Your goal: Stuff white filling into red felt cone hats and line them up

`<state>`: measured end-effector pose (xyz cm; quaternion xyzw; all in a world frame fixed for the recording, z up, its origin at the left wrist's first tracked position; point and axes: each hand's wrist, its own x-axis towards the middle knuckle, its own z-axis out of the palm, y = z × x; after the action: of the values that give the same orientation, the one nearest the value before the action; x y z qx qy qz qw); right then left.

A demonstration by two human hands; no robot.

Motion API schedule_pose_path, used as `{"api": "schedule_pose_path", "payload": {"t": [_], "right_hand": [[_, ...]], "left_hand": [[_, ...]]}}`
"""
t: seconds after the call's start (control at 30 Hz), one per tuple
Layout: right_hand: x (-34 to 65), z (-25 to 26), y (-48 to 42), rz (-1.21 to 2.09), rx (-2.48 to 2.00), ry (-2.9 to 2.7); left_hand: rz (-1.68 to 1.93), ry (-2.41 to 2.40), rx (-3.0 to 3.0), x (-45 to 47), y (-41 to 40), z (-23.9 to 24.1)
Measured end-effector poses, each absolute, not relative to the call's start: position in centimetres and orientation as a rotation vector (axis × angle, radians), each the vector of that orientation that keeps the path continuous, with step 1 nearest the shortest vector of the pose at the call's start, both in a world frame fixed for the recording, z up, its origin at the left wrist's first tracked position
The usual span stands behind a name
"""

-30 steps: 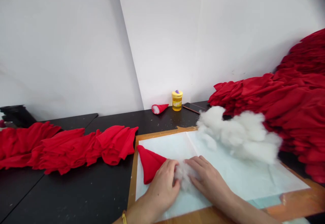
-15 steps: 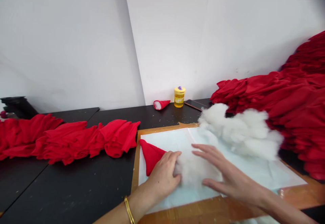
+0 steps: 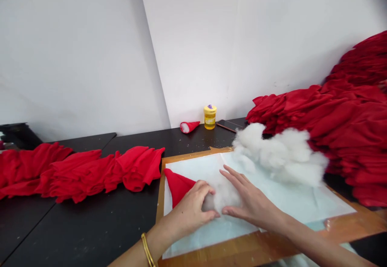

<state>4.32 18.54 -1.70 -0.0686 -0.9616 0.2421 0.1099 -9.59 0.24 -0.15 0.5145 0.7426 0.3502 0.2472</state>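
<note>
This looks like a small craft or sewing workshop. A black worktable [image 3: 90, 226] stands against a bare white wall [image 3: 75, 49], and a large heap of red cloth pieces [image 3: 341, 117] fills its right side, with a smaller row of red cloth [image 3: 75, 170] on the left. A mound of white stuffing [image 3: 281, 154] lies on a paper-covered wooden board [image 3: 356, 228]. One stuffed red cone [image 3: 189, 126] sits by a yellow jar [image 3: 209, 117].

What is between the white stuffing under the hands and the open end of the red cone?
Nothing visible. The right hand presses the wad of stuffing against the left hand, which covers the wide end of the red cone. The opening itself is hidden under that hand.
</note>
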Motion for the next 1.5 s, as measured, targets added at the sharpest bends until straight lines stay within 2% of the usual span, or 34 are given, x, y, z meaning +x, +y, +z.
{"api": "schedule_pose_path", "payload": {"t": [0.17, 0.33, 0.47, 0.8, 0.97, 1.2, 1.37, 1.5], "right_hand": [[3.4, -2.2, 17.2, 0.596, -0.11, -2.867], [3.7, -3.9, 17.1, 0.559, -0.095, -2.876], [3.8, -4.4, 16.6, 0.496, -0.063, -2.881], [5.8, -0.3, 20.0, 0.687, 0.07, -2.841], [4.1, -1.4, 18.8, 0.754, -0.016, -2.828], [3.4, -3.6, 16.6, 0.665, -0.04, -2.791], [3.9, -3.7, 16.0, 0.608, 0.027, -2.838], [5.5, -4.5, 15.4, 0.519, 0.107, -2.825]], "left_hand": [[0.909, 2.088, 1.412, -9.4, -0.7, -0.5], [1.162, 2.06, 1.293, -9.5, -1.3, -1.0], [1.051, 2.045, 1.328, -9.4, -0.4, -0.9], [0.893, 2.192, 1.412, -8.6, 1.8, -1.7], [0.886, 2.115, 1.464, -9.1, -0.1, -0.3], [1.124, 1.889, 1.297, -11.5, -1.7, -0.8], [0.974, 2.128, 1.384, -9.9, 0.1, -1.0], [0.992, 2.274, 1.328, -7.7, 1.0, -1.8]]}}
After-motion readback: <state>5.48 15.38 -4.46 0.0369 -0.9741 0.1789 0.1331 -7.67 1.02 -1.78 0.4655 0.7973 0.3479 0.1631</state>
